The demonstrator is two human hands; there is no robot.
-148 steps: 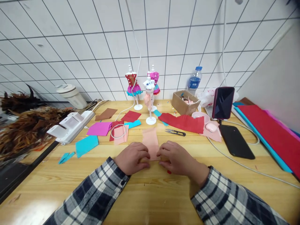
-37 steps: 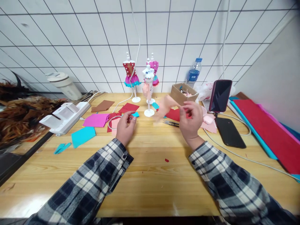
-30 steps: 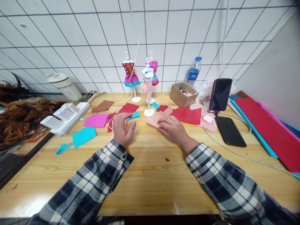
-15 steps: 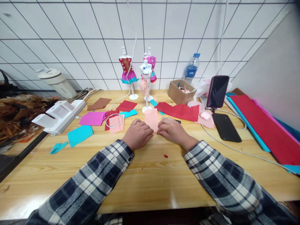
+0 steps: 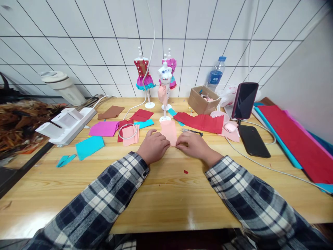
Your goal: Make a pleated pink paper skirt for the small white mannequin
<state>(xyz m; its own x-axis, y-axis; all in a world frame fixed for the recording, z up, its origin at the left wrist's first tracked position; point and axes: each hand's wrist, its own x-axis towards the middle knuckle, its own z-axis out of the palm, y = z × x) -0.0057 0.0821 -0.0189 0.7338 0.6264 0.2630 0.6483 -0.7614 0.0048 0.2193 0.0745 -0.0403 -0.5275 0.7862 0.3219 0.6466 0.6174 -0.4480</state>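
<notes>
A small pink piece of crepe paper [image 5: 169, 131] lies flat on the wooden table, in front of a white mini mannequin [image 5: 164, 74] with pink material at its waist. My left hand [image 5: 154, 146] is closed with its fingertips on the paper's near left corner. At the near right corner, my right hand [image 5: 194, 146] pinches the same edge between thumb and fingers. Just behind the right hand lies a pair of thread snips [image 5: 196, 132]. A long red crepe strip [image 5: 199, 122] with a jagged edge lies beyond them.
Two dressed mannequins [image 5: 142, 73] stand by the tiled wall. Coloured paper pieces, including a turquoise sheet [image 5: 90, 147], lie left. A cardboard box [image 5: 203, 100], a phone on a stand [image 5: 245, 101] and a cable are right. A power strip [image 5: 69, 126] sits far left.
The view has shifted slightly, so the scene sits a little to the right and higher. My right hand has lowered toward the paper's near edge, and the snips show more.
</notes>
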